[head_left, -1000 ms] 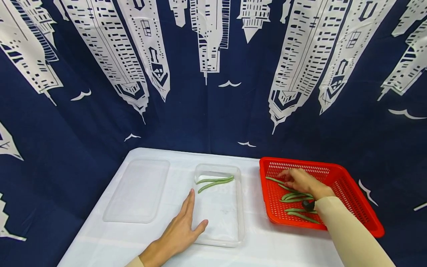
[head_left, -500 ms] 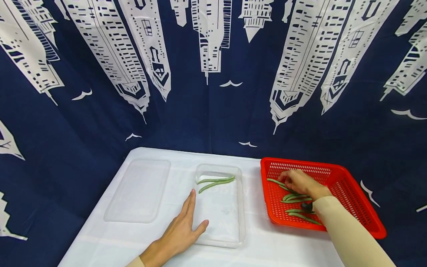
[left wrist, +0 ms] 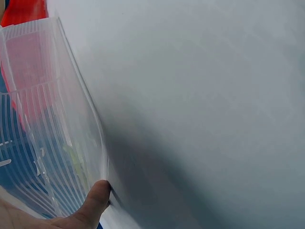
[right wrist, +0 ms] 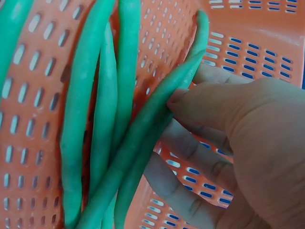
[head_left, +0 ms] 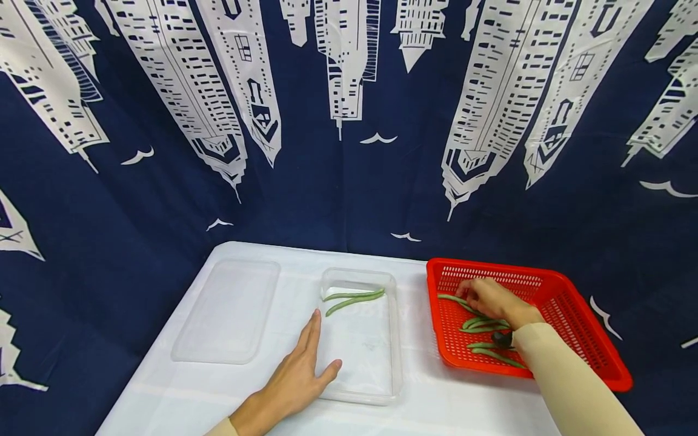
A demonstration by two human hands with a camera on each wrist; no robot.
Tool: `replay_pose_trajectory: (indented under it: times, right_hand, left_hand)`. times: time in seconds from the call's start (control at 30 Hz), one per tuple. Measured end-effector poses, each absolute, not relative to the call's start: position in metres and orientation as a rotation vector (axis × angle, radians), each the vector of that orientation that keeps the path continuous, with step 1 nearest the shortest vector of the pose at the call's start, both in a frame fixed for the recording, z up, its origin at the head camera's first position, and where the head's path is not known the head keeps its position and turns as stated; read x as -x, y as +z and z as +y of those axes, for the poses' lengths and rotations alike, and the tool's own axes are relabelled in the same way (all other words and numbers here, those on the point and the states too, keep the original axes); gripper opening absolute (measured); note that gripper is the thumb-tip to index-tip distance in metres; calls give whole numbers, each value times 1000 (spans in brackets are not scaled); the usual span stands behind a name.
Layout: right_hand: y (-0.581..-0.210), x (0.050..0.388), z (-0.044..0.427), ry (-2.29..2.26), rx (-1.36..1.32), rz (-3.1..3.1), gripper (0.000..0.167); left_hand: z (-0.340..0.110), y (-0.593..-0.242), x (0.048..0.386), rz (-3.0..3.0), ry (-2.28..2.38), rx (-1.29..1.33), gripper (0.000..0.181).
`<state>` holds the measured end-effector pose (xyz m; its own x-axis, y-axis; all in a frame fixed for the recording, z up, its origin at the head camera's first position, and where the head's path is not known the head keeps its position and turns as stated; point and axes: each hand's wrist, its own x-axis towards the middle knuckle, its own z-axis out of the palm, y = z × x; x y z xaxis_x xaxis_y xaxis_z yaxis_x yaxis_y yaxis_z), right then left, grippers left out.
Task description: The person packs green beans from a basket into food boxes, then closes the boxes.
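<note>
My right hand (head_left: 485,297) is inside the red basket (head_left: 444,339). In the right wrist view, its thumb and curled fingers (right wrist: 178,143) pinch a green bean (right wrist: 162,102) that crosses other green beans (right wrist: 76,114). My left hand (head_left: 291,375) lies beside the clear plastic container (head_left: 394,363), fingers straight and thumb spread. In the left wrist view, the left thumb (left wrist: 97,195) touches the container's rim (left wrist: 93,114); the other left fingers are hidden there. Two green beans (head_left: 354,300) lie at the far end of the container.
A translucent lid (head_left: 226,312) lies flat on the white table (head_left: 147,387), left of the container. Behind the table hangs a dark blue cloth (head_left: 338,188) with white building prints. More green beans (head_left: 493,354) lie near the basket's front, partly hidden by the right arm.
My right fingers have drawn together around a bean, whose left end has shifted slightly toward the front. The left hand and the container hold still.
</note>
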<state>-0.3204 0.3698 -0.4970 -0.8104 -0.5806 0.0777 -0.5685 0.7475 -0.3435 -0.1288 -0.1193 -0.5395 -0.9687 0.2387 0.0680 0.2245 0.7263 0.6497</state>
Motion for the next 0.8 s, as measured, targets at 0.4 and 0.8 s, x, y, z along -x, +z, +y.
replay_pose_trajectory:
  times: [0.4, 0.8]
  right_hand:
    - [-485, 311, 370, -470, 883, 2966, 30]
    - [-468, 302, 367, -541, 822, 2975, 35]
  left_hand:
    - [-119, -539, 127, 2896, 1093, -395, 110]
    - [-120, -537, 126, 2885, 1097, -412, 109]
